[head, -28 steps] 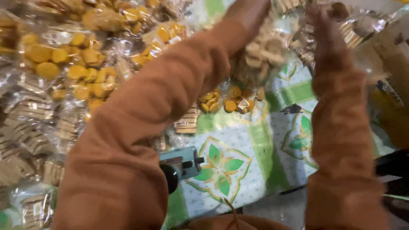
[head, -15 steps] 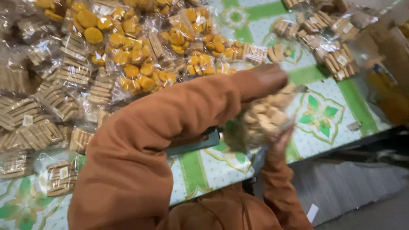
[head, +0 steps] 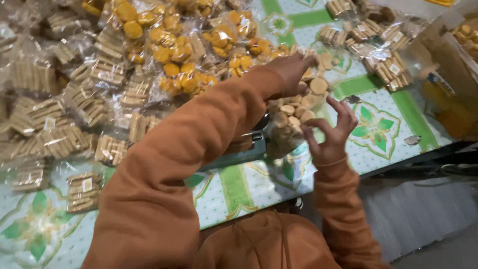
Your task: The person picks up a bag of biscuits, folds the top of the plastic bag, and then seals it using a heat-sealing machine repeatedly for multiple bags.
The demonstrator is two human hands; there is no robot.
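Both hands work one clear bag of round biscuits (head: pixel 294 112), held up over the table (head: pixel 393 114) so its neck stays free. The left hand (head: pixel 291 69) pinches the top at 12 o'clock; the right hand (head: pixel 332 132), fingers curled, cups it at 4. Yellow packs (head: pixel 174 55) lie at 10 o'clock, tan packs (head: pixel 50 124) at 9.

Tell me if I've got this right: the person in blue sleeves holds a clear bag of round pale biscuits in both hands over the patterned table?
Not quite: the sleeves are orange-brown, not blue, as the head view shows. Both hands, left and right, do hold the clear bag of round pale biscuits over the patterned table.
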